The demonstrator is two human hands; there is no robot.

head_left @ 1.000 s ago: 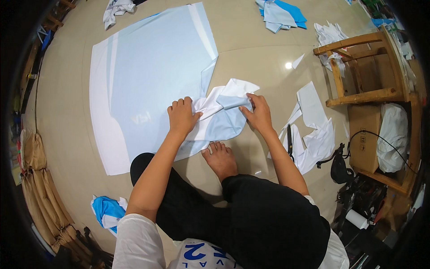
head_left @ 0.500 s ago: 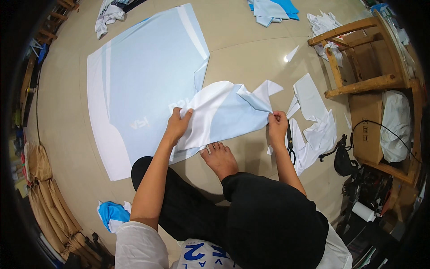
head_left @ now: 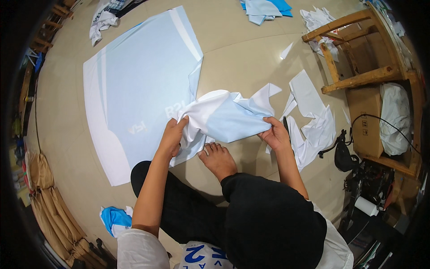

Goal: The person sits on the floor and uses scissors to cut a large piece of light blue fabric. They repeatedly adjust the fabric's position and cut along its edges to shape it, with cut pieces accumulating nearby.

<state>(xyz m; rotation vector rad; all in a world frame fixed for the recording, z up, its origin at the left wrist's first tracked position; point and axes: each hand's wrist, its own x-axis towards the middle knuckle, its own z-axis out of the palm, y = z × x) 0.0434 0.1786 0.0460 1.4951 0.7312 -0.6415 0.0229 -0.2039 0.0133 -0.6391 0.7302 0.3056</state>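
A light blue and white fabric piece (head_left: 230, 119) is stretched between my two hands, creased and partly off the floor. My left hand (head_left: 172, 136) grips its white end between thumb and fingers. At the light blue end, my right hand (head_left: 275, 133) pinches the edge; a loose pointed flap stands up beyond it. Under and left of this piece, a large light blue fabric sheet (head_left: 139, 85) with white bands and pale printing lies spread on the floor. Black scissors (head_left: 286, 125) lie beside my right wrist, partly hidden by it.
White fabric scraps (head_left: 320, 134) lie right of my right hand. A wooden stool frame (head_left: 358, 85), a cardboard box (head_left: 363, 121) and a black bag (head_left: 344, 154) stand farther right. Blue-and-white cloth (head_left: 115, 219) lies at lower left. My bare foot (head_left: 218, 159) is just below the held piece.
The held piece has been lifted and gathered; its flat lower edge now sags in folds. My right hand has turned and come slightly toward the left hand, which has also curled further around the cloth.
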